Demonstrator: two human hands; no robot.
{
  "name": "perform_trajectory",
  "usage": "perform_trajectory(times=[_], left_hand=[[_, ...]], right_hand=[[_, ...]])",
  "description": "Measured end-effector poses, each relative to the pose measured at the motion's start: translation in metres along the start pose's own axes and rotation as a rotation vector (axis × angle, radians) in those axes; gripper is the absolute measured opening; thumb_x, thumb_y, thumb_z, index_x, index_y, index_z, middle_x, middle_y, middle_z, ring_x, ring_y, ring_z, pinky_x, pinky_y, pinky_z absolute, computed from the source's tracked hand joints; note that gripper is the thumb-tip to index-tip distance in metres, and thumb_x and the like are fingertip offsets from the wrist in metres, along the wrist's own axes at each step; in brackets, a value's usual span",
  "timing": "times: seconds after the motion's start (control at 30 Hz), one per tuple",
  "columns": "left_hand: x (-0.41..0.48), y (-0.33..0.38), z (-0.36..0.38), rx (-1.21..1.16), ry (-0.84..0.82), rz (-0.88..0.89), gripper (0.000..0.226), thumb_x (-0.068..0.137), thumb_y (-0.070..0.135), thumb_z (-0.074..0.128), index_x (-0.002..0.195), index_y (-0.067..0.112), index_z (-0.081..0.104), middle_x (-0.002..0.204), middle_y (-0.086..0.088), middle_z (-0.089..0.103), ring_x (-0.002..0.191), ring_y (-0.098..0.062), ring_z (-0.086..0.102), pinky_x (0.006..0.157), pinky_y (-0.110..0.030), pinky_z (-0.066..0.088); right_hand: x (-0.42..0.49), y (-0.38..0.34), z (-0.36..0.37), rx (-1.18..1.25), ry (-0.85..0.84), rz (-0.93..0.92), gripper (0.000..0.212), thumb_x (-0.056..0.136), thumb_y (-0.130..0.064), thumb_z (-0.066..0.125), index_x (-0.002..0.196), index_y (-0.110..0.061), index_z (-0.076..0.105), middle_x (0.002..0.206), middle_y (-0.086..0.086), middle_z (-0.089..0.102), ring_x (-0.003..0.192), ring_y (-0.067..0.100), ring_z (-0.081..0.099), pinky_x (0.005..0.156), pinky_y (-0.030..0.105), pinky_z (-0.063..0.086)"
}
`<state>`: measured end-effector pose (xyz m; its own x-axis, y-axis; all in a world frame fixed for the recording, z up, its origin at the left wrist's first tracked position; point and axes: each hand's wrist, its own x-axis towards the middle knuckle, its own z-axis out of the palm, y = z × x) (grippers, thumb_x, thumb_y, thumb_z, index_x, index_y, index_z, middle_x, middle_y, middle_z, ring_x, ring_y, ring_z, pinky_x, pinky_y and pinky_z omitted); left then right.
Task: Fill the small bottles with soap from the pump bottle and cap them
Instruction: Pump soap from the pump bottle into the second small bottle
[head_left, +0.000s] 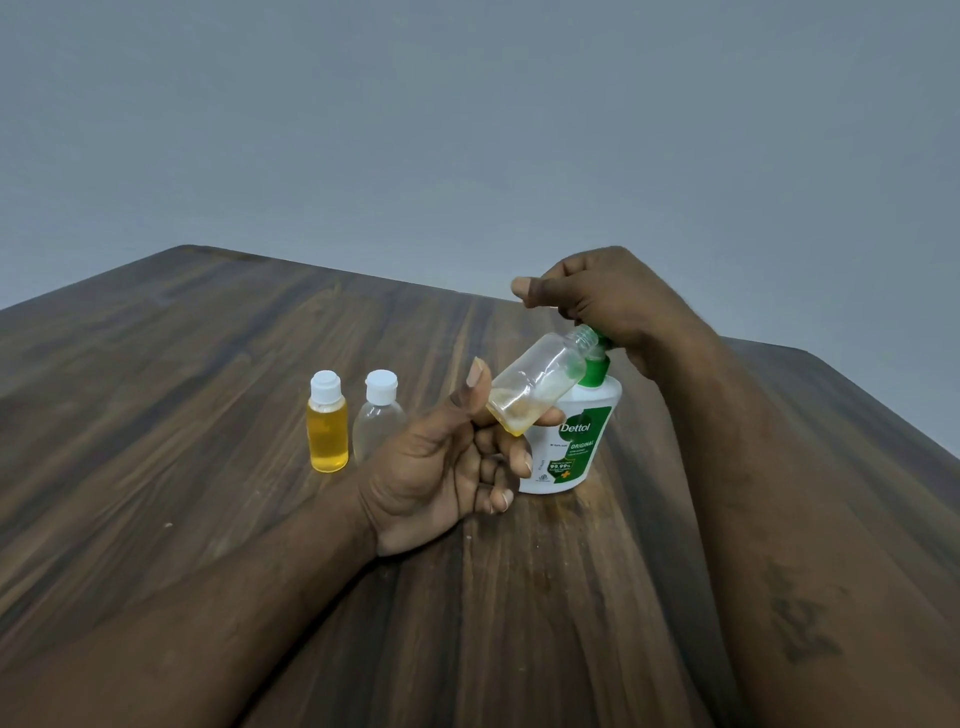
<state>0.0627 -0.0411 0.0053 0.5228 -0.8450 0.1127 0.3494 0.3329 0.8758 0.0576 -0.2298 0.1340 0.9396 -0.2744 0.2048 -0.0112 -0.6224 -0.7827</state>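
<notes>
Nearest me, my left hand (441, 467) pinches the uncapped small bottle (535, 387) by its base between thumb and forefinger. The bottle is tilted with its mouth toward one o'clock, right at the green nozzle, and a little yellow soap lies in its bottom. Just behind it, at two o'clock, the pump bottle (576, 441) stands on the wooden table (208, 364). At its twelve o'clock, my right hand (608, 306) curls over the pump head. At ten o'clock from my left hand stand the capped filled bottle (327, 426) and, just beside it, the capped empty bottle (376, 421).
</notes>
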Motion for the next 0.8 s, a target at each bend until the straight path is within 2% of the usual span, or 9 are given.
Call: perform_trajectory(times=[0.03, 0.1, 0.23, 0.37, 0.43, 0.53, 0.6, 0.7, 0.8], left_hand=[[0.001, 0.0, 0.0, -0.014, 0.005, -0.008, 0.098, 0.09, 0.062, 0.045, 0.142, -0.02, 0.033, 0.074, -0.003, 0.067, 0.062, -0.012, 0.064, 0.056, -0.026, 0.053], [0.001, -0.001, 0.001, -0.052, 0.015, -0.019, 0.097, 0.09, 0.057, 0.044, 0.146, -0.02, 0.025, 0.074, -0.003, 0.066, 0.062, -0.013, 0.066, 0.056, -0.027, 0.054], [0.003, -0.004, -0.003, -0.096, 0.057, -0.068, 0.092, 0.099, 0.055, 0.046, 0.142, -0.024, 0.025, 0.073, -0.005, 0.064, 0.06, -0.014, 0.063, 0.055, -0.027, 0.052], [0.0, 0.002, 0.002, -0.059, 0.028, -0.072, 0.112, 0.082, 0.067, 0.054, 0.139, -0.026, 0.029, 0.069, -0.004, 0.063, 0.057, -0.013, 0.062, 0.053, -0.025, 0.051], [0.002, 0.0, 0.001, -0.086, 0.023, -0.088, 0.105, 0.089, 0.066, 0.048, 0.137, -0.026, 0.03, 0.07, -0.004, 0.063, 0.057, -0.012, 0.061, 0.053, -0.025, 0.051], [0.003, -0.003, -0.003, -0.131, 0.1, -0.142, 0.085, 0.103, 0.052, 0.034, 0.135, -0.027, 0.03, 0.073, -0.004, 0.063, 0.06, -0.013, 0.062, 0.056, -0.026, 0.052], [0.003, -0.006, -0.002, -0.145, 0.143, -0.167, 0.083, 0.103, 0.049, 0.03, 0.136, -0.027, 0.028, 0.075, -0.005, 0.063, 0.062, -0.014, 0.063, 0.057, -0.028, 0.053], [0.002, -0.006, 0.001, -0.091, 0.11, -0.151, 0.093, 0.1, 0.06, 0.039, 0.138, -0.024, 0.029, 0.076, -0.006, 0.063, 0.063, -0.014, 0.063, 0.057, -0.028, 0.053], [0.002, 0.0, 0.002, -0.023, 0.039, -0.11, 0.109, 0.087, 0.07, 0.052, 0.14, -0.023, 0.03, 0.075, -0.004, 0.064, 0.062, -0.013, 0.063, 0.056, -0.026, 0.052]], right_hand=[[0.001, 0.0, -0.001, -0.009, 0.028, -0.029, 0.042, 0.083, -0.043, 0.084, 0.092, -0.003, 0.076, 0.052, -0.017, 0.055, 0.053, 0.001, 0.049, 0.06, 0.025, 0.038], [0.002, -0.001, -0.001, -0.004, 0.033, -0.047, 0.044, 0.082, -0.043, 0.085, 0.092, -0.001, 0.075, 0.052, -0.018, 0.055, 0.05, -0.001, 0.049, 0.06, 0.024, 0.038], [0.002, 0.005, 0.006, 0.003, -0.106, 0.058, 0.03, 0.08, -0.038, 0.087, 0.083, -0.009, 0.078, 0.068, -0.003, 0.059, 0.059, 0.011, 0.052, 0.064, 0.03, 0.043], [0.002, 0.008, 0.007, 0.046, -0.142, 0.1, 0.029, 0.079, -0.039, 0.087, 0.086, -0.011, 0.081, 0.071, -0.001, 0.06, 0.062, 0.014, 0.053, 0.068, 0.034, 0.044], [0.002, 0.005, 0.006, 0.041, -0.11, 0.084, 0.033, 0.079, -0.041, 0.087, 0.086, -0.009, 0.08, 0.066, -0.004, 0.056, 0.059, 0.013, 0.049, 0.067, 0.033, 0.042], [0.001, 0.0, 0.0, 0.019, -0.034, 0.01, 0.043, 0.08, -0.043, 0.086, 0.089, -0.003, 0.073, 0.06, -0.005, 0.047, 0.053, 0.011, 0.039, 0.056, 0.026, 0.036], [0.001, -0.001, -0.003, 0.029, -0.03, -0.037, 0.052, 0.08, -0.043, 0.087, 0.095, 0.004, 0.071, 0.063, -0.004, 0.047, 0.052, 0.01, 0.038, 0.052, 0.024, 0.034], [0.002, 0.001, 0.001, 0.047, -0.073, -0.02, 0.05, 0.079, -0.039, 0.088, 0.097, 0.004, 0.072, 0.061, -0.006, 0.05, 0.051, 0.007, 0.042, 0.057, 0.027, 0.038], [0.004, 0.01, 0.006, 0.089, -0.145, 0.068, 0.048, 0.077, -0.033, 0.089, 0.096, 0.007, 0.071, 0.057, -0.005, 0.053, 0.055, 0.013, 0.046, 0.068, 0.035, 0.041]])
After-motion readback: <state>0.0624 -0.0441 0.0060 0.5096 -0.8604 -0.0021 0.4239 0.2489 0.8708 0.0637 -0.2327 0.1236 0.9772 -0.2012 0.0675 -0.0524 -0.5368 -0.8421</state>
